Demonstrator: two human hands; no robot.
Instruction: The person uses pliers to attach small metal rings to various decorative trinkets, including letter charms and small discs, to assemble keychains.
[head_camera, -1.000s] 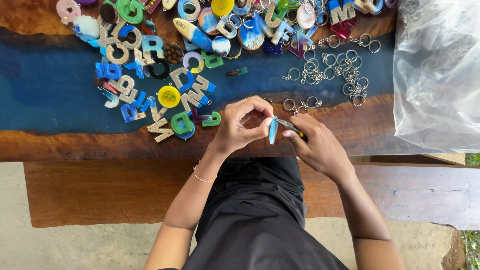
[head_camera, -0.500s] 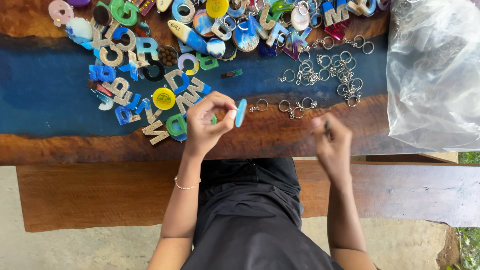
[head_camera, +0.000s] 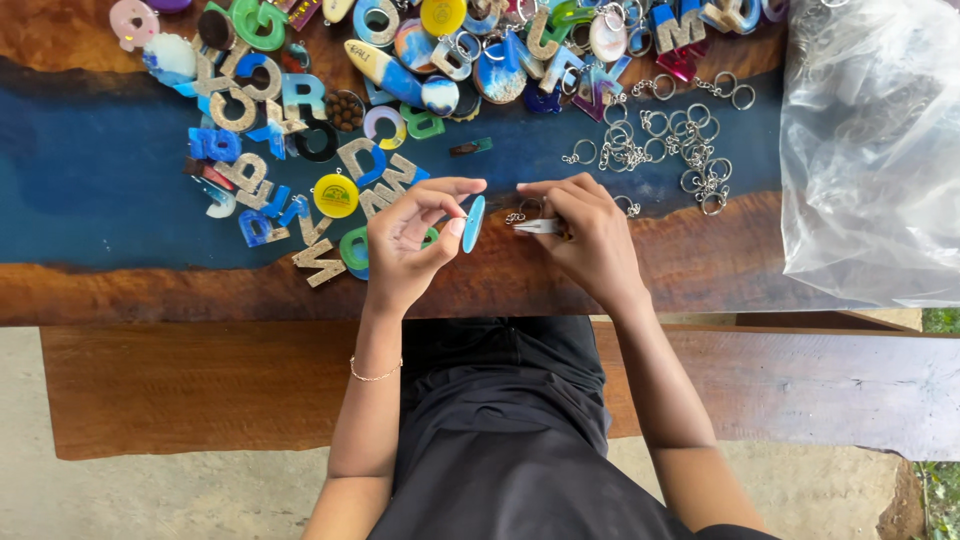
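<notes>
The left hand (head_camera: 415, 240) holds a small blue oval charm (head_camera: 473, 222) above the wood-and-blue-resin tabletop (head_camera: 120, 180), just in front of the person's body. Its fingers (head_camera: 440, 190) pinch the charm, thumb under the lower end and forefinger curving over the top. The charm is seen nearly edge-on, a slim sliver whose long axis runs almost straight up and down in the view, the upper end tipped slightly to the right, toward the far side of the tabletop.

Just beside it, the right hand (head_camera: 585, 235) has its fingers pressed together around a small silvery tool (head_camera: 535, 227), which lies level and points left at the charm; the two are close but I cannot tell whether they touch. A small ring (head_camera: 516, 217) shows at the tool's tip.

Beyond the hands lie a heap of coloured resin letters (head_camera: 290, 150), a scatter of metal keyrings (head_camera: 670, 140), and a clear plastic bag (head_camera: 870, 150) at the right edge.
</notes>
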